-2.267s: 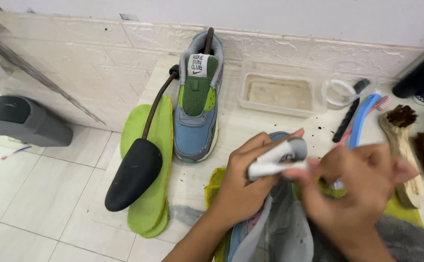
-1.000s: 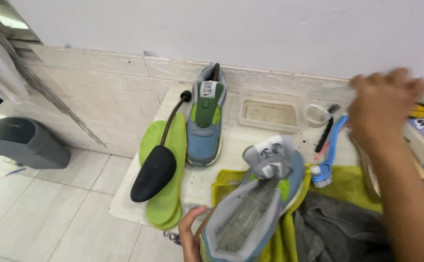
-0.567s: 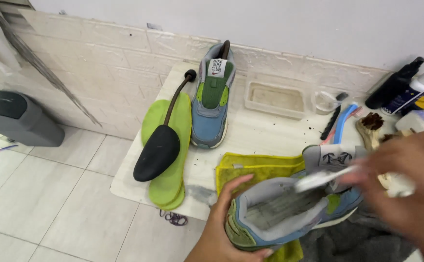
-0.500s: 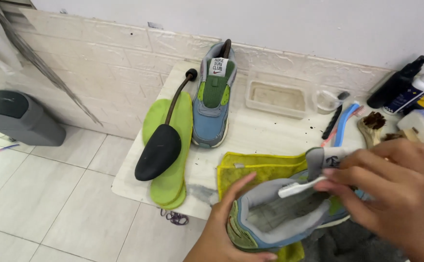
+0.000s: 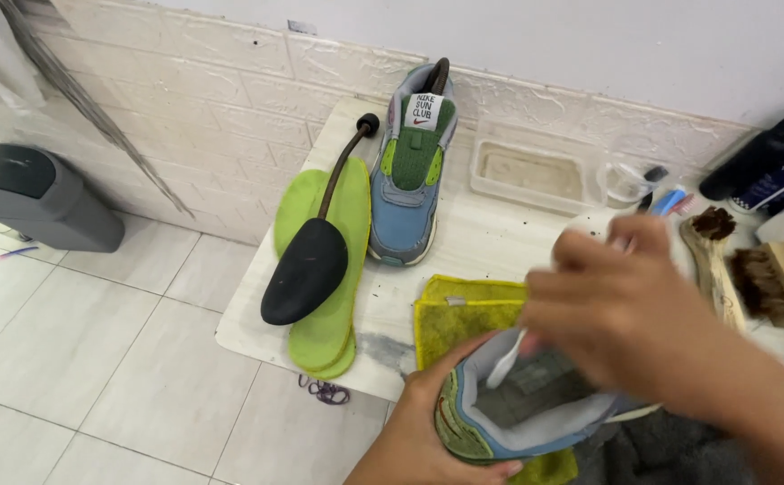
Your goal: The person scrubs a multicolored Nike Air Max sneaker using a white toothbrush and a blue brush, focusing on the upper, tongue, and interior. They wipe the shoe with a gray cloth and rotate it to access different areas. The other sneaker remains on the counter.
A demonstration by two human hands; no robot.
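a white bench (image 5: 464, 247) stands against a pale brick-patterned wall over a tiled floor, with a grey bin (image 5: 37, 198) off to the left. the left hand (image 5: 419, 431) cups the heel end of a blue and green sneaker (image 5: 509, 418), its grip closed around the sole; much of the hand runs off the bottom edge. the right hand (image 5: 630, 310) hovers blurred over the shoe's opening, pinching a thin white handle (image 5: 504, 359) that dips inside; what is on its end is hidden. the shoe overhangs the bench's near edge, above a yellow-green cloth (image 5: 464, 310). a second sneaker (image 5: 410, 175) stands at the wall, just beside green insoles (image 5: 334, 260) with a black shoe tree (image 5: 307, 269) on top. a clear tray (image 5: 531, 175), wooden brushes (image 5: 751, 274) and bottles (image 5: 769, 166) crowd the right, partly cut off. bare bench shows between cloth and tray.
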